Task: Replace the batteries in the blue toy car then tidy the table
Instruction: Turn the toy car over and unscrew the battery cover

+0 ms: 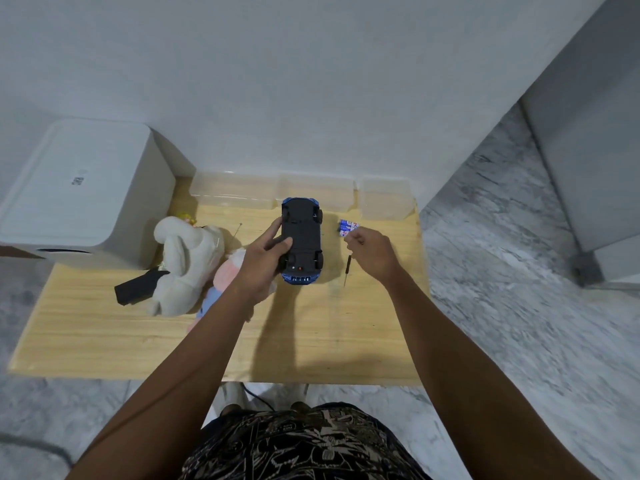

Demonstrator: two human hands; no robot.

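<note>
The blue toy car (302, 226) lies upside down on the wooden table (311, 341), its black underside facing up. My left hand (261, 261) grips its left side, thumb on the underside. Just right of the car lie a few blue batteries (347, 227). My right hand (374, 252) hovers beside them with fingertips drawn together; whether they pinch something small I cannot tell. A small black screwdriver (347, 270) lies on the table under that hand.
Three clear plastic containers (317, 194) line the wall behind the car. A white plush toy (180, 265), a pink plush toy (225, 271) and a black object (138, 289) lie left of it. A white appliance (86, 192) stands at the far left.
</note>
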